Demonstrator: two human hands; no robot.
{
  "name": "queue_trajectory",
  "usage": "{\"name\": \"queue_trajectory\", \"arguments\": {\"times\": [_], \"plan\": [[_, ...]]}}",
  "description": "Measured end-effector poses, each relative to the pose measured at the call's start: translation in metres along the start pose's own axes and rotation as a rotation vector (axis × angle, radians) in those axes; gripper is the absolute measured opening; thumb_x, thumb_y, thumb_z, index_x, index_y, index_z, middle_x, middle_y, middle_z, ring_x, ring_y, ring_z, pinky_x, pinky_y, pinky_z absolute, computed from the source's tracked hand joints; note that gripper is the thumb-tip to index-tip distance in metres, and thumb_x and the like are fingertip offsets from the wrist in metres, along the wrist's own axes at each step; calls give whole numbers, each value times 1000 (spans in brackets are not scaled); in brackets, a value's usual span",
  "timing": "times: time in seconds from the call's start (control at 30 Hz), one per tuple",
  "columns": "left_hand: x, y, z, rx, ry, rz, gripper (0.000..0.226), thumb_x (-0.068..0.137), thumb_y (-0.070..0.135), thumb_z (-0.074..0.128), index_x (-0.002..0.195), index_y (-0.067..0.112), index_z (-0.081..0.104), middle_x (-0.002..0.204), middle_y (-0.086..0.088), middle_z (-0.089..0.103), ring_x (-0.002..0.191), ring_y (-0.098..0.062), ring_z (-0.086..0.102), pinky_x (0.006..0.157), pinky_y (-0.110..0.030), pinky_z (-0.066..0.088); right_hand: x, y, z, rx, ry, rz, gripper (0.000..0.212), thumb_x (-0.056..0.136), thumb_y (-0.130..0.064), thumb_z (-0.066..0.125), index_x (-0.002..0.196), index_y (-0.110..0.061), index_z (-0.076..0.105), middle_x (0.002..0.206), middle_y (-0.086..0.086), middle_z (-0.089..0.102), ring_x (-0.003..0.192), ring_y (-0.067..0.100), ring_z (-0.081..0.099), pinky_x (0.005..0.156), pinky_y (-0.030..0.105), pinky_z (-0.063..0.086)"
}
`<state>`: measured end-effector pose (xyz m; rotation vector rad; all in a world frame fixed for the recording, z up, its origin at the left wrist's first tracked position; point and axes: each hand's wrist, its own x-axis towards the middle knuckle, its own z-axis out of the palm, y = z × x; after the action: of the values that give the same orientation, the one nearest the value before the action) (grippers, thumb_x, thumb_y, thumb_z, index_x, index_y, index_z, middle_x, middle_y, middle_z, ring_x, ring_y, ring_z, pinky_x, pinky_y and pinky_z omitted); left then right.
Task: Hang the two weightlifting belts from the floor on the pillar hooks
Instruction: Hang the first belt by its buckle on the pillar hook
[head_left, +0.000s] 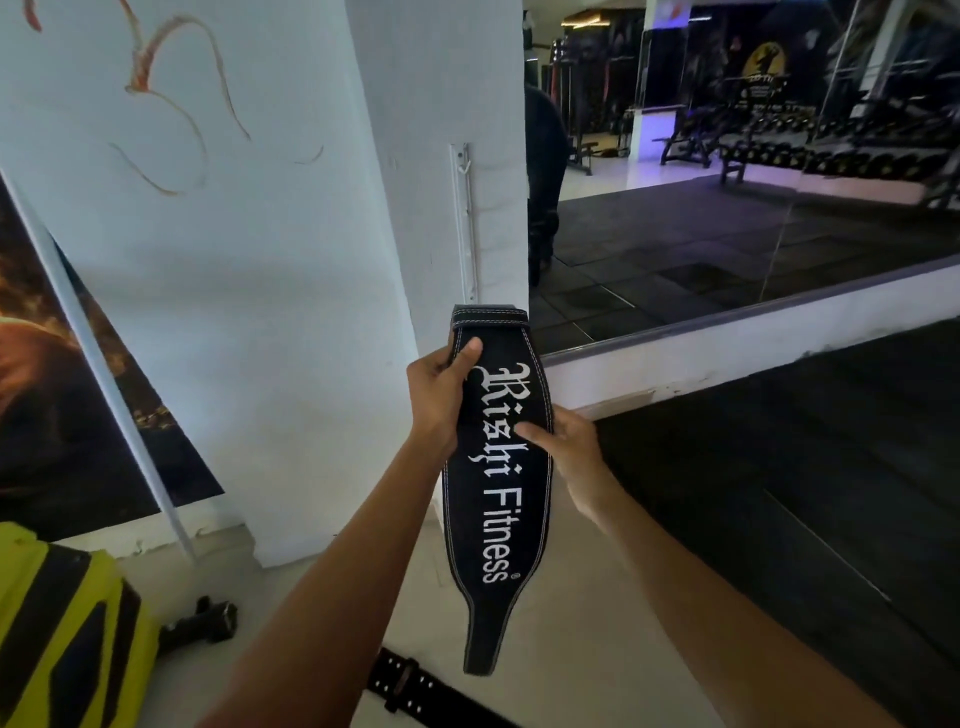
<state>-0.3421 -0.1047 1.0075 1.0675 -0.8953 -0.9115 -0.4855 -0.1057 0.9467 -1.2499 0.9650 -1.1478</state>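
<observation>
So neither belt is hung yet, by my reckoning. My left hand (439, 395) is clamped on the lettered black belt (496, 467) near its folded top, thumb pressed to its face, and my right hand (566, 457) steadies its edge, fingers lightly closed. It hangs below the pillar hook (464, 167). The second belt (410, 688) lies on the floor (597, 649).

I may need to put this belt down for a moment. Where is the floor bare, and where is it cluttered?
Bare pale floor lies between the white pillar's base and the dark rubber mat. Lower left is crowded: a yellow-and-black bag, a dark dumbbell and the second, studded black belt.
</observation>
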Motion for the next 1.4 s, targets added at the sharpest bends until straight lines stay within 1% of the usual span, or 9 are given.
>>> {"name": "queue_trajectory", "arguments": {"times": [0.17,0.23,0.33,0.67,0.83,1.03,1.17,1.33,1.4], "plan": [[-1,-4,-14,-47,-2,-57,13,85,15,66,84,2,70,64,-2,74,58,-18,70,61,-31,57,-16,27,-7,-320,-244,244,39,85,-44,59,112,-17,57,116,-5,63,111,18,58,100,37,45],[-3,-3,-19,-60,-40,-57,18,87,14,64,93,-2,69,68,-3,75,62,-19,71,61,-30,58,-7,5,2,-152,-245,185,47,89,-58,37,117,-25,56,116,-10,64,106,10,60,93,33,48],[-5,-1,-24,-86,-117,-47,19,89,12,61,99,-2,68,75,-4,76,67,-19,72,63,-29,58,16,-45,21,98,-82,43,19,91,-29,55,98,-15,65,90,1,72,76,11,70,69,24,54],[-45,-60,-60,171,-302,-310,16,85,18,67,99,13,70,92,-3,76,88,-23,70,78,-33,59,28,-48,37,75,12,38,12,84,-17,64,87,-6,67,80,7,68,72,19,64,73,31,53],[7,-7,-44,9,-231,-284,78,77,73,39,117,11,64,111,-14,70,106,-29,64,94,-43,49,24,-45,27,-26,-72,-9,6,84,-12,64,85,-8,68,76,4,68,68,15,65,71,28,53],[30,25,-18,-42,-82,-414,24,89,24,60,98,2,65,95,-15,69,80,-28,66,65,-35,56,6,-28,8,-215,-252,-4,19,89,-22,57,100,-12,69,89,-1,72,77,7,71,75,22,53],[9,8,-15,-101,-247,-290,36,89,15,59,118,-6,59,113,-26,65,94,-35,64,80,-41,56,20,-55,4,-13,-135,150,52,91,-58,27,100,-22,64,104,4,67,100,23,63,90,36,49],[-17,-14,-17,75,-464,-172,25,84,3,64,107,-3,68,99,-13,74,89,-27,70,80,-33,57,64,-78,18,185,-15,199,106,42,-80,68,127,-18,53,138,7,51,129,28,45,109,52,33],[-23,-21,-21,97,-467,-192,25,83,0,64,107,-2,69,99,-13,74,89,-28,70,81,-35,58,68,-80,19,303,70,177,67,61,-59,74,108,-12,64,123,10,61,119,29,54,106,50,37]]}}
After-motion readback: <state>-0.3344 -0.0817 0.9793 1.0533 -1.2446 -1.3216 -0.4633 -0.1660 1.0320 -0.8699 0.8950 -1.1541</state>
